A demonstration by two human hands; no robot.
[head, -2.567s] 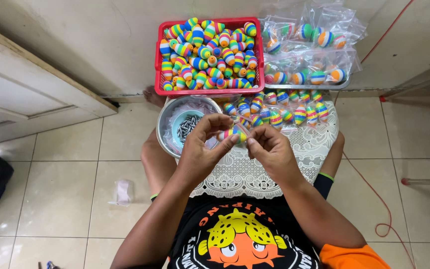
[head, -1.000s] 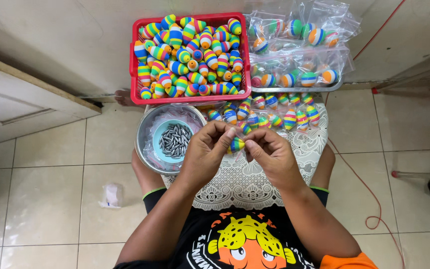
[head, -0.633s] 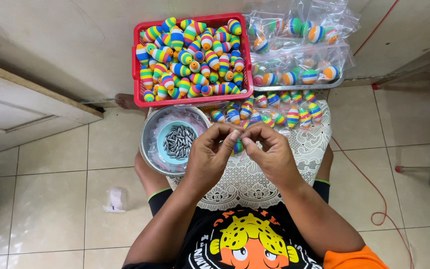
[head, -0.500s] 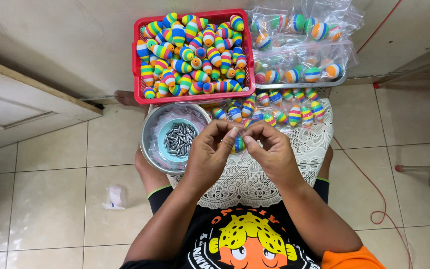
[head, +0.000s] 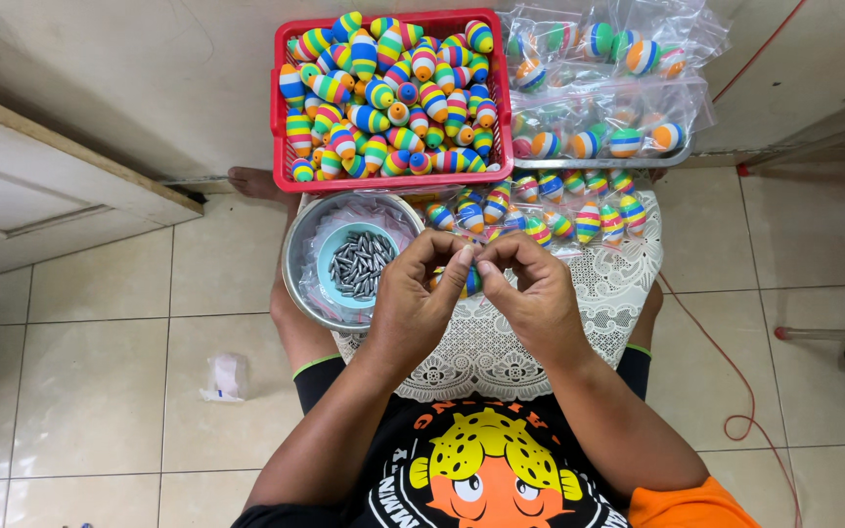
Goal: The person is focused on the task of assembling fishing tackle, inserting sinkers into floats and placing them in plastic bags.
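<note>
My left hand (head: 413,303) and my right hand (head: 535,298) meet fingertip to fingertip over my lap and pinch one small rainbow-striped float (head: 471,282) between them. Most of the float is hidden by my fingers. Just left of my left hand stands a round metal bowl (head: 300,284) holding a small blue dish of dark metal weights (head: 359,264). A white lace cloth (head: 501,352) covers my lap under both hands.
A red plastic basket (head: 278,127) heaped with striped floats stands ahead against the wall. To its right lie clear bags of floats (head: 603,98), with bagged floats (head: 579,210) in a row below them. A red cord (head: 745,391) runs along the tiled floor at right. A crumpled white scrap (head: 227,376) lies left.
The view has shifted a little. Both hands stay together on the float, and their fingers have turned it slightly.
</note>
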